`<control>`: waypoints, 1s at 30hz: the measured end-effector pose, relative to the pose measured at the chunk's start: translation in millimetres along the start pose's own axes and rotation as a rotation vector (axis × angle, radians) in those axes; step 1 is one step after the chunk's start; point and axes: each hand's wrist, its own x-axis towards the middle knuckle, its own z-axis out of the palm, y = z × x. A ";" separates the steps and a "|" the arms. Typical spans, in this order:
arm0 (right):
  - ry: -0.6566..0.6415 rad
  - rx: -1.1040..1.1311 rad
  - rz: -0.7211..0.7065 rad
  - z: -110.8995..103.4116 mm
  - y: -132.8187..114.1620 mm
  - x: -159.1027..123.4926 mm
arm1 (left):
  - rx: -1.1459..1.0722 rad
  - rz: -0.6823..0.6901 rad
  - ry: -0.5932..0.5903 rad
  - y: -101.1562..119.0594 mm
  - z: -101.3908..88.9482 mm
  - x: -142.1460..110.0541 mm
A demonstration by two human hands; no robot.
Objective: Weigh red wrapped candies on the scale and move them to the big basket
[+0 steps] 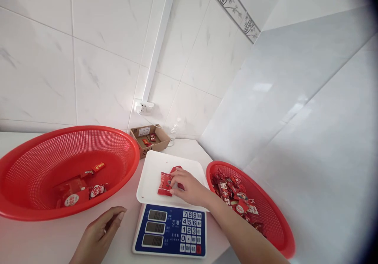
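My right hand (186, 186) lies on the white tray (153, 173) of an electronic scale (170, 230), its fingers pinched on a red candy packet (165, 183); a second red packet peeks out behind the fingers. My left hand (99, 234) rests on the white counter just left of the scale's blue keypad panel, fingers loosely curled and holding nothing. It sits just in front of the large red basket (35, 209).
The large red mesh basket on the left holds a few red packets (79, 189). A smaller red basket (280, 236) on the right is full of several red packets. A small cardboard box (149, 140) and a clear bottle (174, 132) stand by the tiled wall.
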 end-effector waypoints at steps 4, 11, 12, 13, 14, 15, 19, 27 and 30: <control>0.134 0.043 0.171 -12.4 13.0 -7.7 | -0.001 -0.006 -0.009 -3.1 1.0 0.7; 0.070 0.052 0.367 -0.5 24.5 -8.1 | -0.013 -0.040 -0.025 -4.3 0.7 2.4; 0.076 0.045 0.350 2.0 22.2 -7.4 | -0.012 -0.040 -0.022 -3.0 0.3 2.1; 0.082 0.037 0.338 3.6 19.0 -6.6 | -0.011 -0.035 -0.017 -1.7 0.1 1.8; 0.085 0.031 0.334 4.3 15.1 -5.9 | -0.010 -0.028 -0.012 -0.6 -0.1 1.4; 0.087 0.024 0.334 4.1 10.8 -5.4 | -0.010 -0.020 -0.008 0.2 -0.2 0.9; 0.076 -0.052 0.313 2.0 -4.1 -4.1 | -0.019 0.005 -0.008 2.0 -0.1 -0.3; -0.137 -0.097 0.297 9.2 -3.2 -5.8 | 0.005 0.024 0.014 8.7 -0.9 -0.8; -0.108 -0.065 0.290 1.1 2.1 -12.1 | 0.017 0.008 0.004 7.4 -1.3 -0.8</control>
